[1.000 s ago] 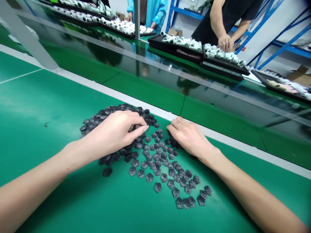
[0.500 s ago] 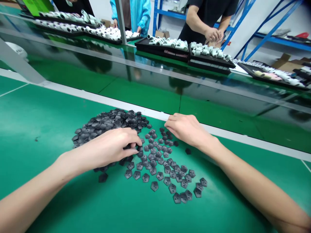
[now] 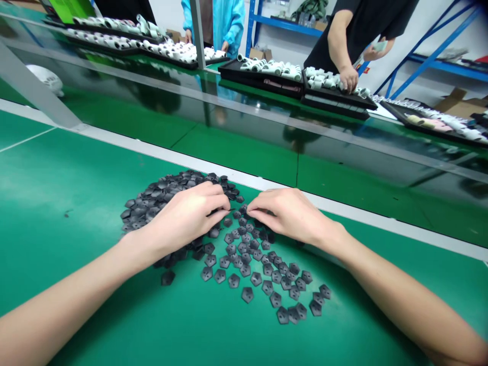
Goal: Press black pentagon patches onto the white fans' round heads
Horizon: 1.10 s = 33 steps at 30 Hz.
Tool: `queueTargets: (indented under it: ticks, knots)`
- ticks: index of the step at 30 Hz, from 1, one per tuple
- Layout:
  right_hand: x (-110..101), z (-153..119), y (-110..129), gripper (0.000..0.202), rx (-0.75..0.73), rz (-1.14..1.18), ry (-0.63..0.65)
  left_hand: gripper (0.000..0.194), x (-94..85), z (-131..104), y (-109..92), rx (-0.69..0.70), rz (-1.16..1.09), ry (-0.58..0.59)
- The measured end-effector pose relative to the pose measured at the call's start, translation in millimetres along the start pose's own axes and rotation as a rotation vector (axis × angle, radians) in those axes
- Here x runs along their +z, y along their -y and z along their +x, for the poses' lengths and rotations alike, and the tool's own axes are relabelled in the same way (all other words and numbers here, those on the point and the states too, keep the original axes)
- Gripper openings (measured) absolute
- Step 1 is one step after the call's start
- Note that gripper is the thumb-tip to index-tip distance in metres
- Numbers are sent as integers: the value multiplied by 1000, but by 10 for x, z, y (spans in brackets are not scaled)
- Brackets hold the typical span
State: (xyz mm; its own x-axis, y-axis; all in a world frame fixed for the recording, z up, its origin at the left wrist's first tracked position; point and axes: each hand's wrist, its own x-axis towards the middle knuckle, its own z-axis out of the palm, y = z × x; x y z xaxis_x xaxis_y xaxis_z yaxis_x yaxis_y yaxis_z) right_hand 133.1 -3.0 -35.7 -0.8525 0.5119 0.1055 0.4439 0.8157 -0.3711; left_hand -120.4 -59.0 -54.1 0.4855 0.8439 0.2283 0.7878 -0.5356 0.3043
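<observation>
Dark five-sided pieces cover part of the green table: a heaped pile (image 3: 152, 195) on the left and a looser spread of pieces (image 3: 256, 278) to its right. Over the right side of the pile, my left hand (image 3: 194, 213) pinches a small dark piece (image 3: 232, 209), seen nearly edge-on at the fingertips. My right hand (image 3: 285, 213) is closed, thumb and finger together, just right of that piece and above the upper part of the spread; whatever its fingertips hold is too small to make out.
A pale rail (image 3: 175, 158) runs behind the pieces, with a green conveyor (image 3: 244, 152) beyond it. Black trays (image 3: 263, 79) of white tubular parts stand on the far side. Across from me, a person in black (image 3: 343, 61) reaches into a tray; another wears a blue jacket (image 3: 232, 23).
My left hand has moved up and right, my right hand slightly left, so their fingertips are closer. The person in black has lowered a hand to a tray. The view has shifted slightly.
</observation>
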Motion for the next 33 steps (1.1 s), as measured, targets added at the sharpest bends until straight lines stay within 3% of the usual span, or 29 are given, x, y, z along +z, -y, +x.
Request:
queueTargets:
  ticks: [4,10,17,24,30,33]
  knots:
    - [112,43,100,16,-67,26,2,15,-62,-42,-26,55,107,58]
    - [294,130,188,18,-151,42,28,2,-292,-181,-43,-63,56,235]
    - [360,252,171,17,-92,71,29,10,-259,-183,-95,-144,97,374]
    - [345,346,245,18,-172,-81,85,17,-278,-131,-101,-180,-62,392]
    - [397,367,316,24,-309,-359,80,22,-282,-191,-55,-137,-44,402]
    - [304,360,270,22,-337,-385,98,23,-301,-227,-37,-109,5,384]
